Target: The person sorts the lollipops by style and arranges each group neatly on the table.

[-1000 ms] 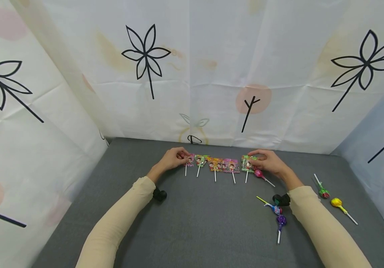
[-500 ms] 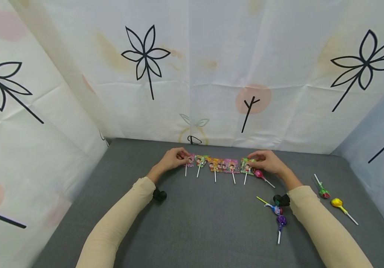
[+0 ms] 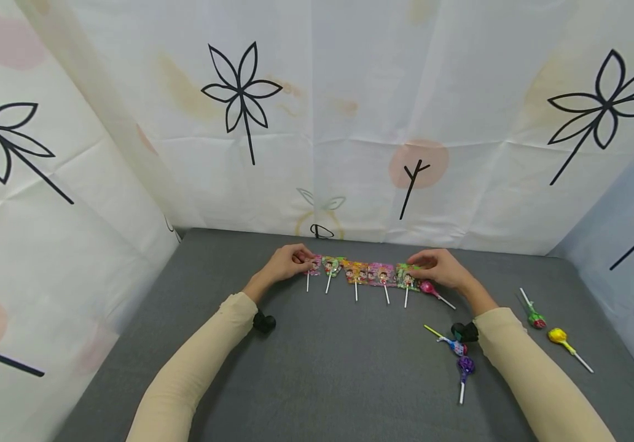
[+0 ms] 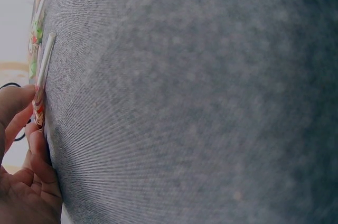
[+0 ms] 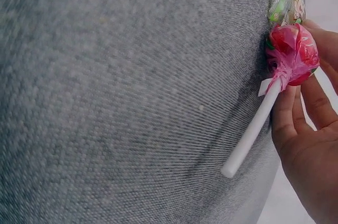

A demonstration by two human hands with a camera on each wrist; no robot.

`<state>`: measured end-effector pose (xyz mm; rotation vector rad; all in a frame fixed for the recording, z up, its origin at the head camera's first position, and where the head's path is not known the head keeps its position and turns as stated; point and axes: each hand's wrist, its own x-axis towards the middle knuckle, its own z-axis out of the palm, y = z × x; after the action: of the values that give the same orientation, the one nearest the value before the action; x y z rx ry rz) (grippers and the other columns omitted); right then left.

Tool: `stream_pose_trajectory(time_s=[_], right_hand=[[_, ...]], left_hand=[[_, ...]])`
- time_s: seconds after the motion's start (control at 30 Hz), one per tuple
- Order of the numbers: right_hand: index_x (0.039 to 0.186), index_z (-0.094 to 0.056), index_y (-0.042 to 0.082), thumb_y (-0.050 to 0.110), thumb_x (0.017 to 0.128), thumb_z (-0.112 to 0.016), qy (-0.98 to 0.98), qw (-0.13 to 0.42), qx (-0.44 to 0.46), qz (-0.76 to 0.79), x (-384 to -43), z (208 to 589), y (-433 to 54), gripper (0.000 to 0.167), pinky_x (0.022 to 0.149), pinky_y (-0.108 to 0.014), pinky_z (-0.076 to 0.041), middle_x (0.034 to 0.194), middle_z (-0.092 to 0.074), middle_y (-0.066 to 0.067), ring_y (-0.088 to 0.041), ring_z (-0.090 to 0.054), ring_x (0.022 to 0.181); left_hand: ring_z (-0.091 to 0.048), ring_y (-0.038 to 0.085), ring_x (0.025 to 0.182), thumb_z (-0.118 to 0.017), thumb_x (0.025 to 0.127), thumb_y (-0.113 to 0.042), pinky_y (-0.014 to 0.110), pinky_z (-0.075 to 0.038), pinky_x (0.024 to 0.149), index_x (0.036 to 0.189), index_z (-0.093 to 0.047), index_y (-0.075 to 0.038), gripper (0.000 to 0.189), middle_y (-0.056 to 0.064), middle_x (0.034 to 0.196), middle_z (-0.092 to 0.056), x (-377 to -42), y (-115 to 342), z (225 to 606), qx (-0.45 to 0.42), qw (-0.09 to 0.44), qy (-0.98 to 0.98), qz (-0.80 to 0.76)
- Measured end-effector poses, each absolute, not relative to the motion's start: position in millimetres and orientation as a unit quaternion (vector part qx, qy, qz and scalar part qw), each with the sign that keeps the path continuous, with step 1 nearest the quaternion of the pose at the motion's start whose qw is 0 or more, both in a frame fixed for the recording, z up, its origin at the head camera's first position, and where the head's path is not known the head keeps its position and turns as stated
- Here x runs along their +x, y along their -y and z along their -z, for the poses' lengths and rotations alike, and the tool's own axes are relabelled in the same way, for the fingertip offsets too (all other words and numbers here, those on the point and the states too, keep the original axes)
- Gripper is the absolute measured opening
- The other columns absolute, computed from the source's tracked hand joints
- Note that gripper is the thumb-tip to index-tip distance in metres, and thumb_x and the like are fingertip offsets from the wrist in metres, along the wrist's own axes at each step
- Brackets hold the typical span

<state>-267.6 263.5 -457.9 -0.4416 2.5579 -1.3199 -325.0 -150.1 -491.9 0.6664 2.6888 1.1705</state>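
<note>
Row (image 3: 357,272) of flat pops lay along the far side of the counter (image 3: 317,368), and I had both ends covered: left grip (image 3: 286,263) pinching the pink pop (image 3: 316,266) at the left end, right grip (image 3: 441,269) closed on the edge of the green pop (image 3: 407,277) at the right. The round pop (image 5: 293,57) partly hid that contact in the wrist view, so I trusted the head view. Light stuff, I reckoned: hard candy, slick and crinkly-wrapped, quick to skid under a careless push. The wrapped edges looked the best hold; tugging the sticks (image 3: 387,295) would probably twist things. And there, the gap of a second earlier had closed! The green pop had slid left, right beside its neighbour (image 3: 381,273), while the left grip hadn't budged.
</note>
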Motion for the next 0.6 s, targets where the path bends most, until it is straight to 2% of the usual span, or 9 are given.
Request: stream_pose_trajectory(time_s=[0.3, 0.6], right_hand=[[0.122, -0.066, -0.009, 0.010, 0.096, -0.074, -0.872, 0.107, -0.146, 0.454, -262, 454, -267, 0.034, 0.087, -0.048, -0.051, 0.117, -0.068, -0.022, -0.038, -0.064, 0.108], [0.128, -0.062, -0.010, 0.012, 0.099, -0.070, -0.873, 0.092, -0.135, 0.460, -253, 448, -273, 0.037, 0.090, -0.052, -0.050, 0.123, -0.064, -0.026, -0.042, -0.060, 0.115]], left_hand=[[-0.059, 0.017, 0.084, -0.075, 0.094, -0.015, 0.037, -0.048, 0.078, 0.108, -0.075, -0.009, 0.015, 0.002, 0.093, -0.063, -326, 149, 493, 0.217, 0.069, -0.894, -0.387], [-0.059, 0.017, 0.083, -0.076, 0.094, -0.015, 0.037, -0.049, 0.078, 0.109, -0.075, -0.008, 0.016, 0.002, 0.094, -0.063, -325, 149, 491, 0.218, 0.069, -0.893, -0.388]])
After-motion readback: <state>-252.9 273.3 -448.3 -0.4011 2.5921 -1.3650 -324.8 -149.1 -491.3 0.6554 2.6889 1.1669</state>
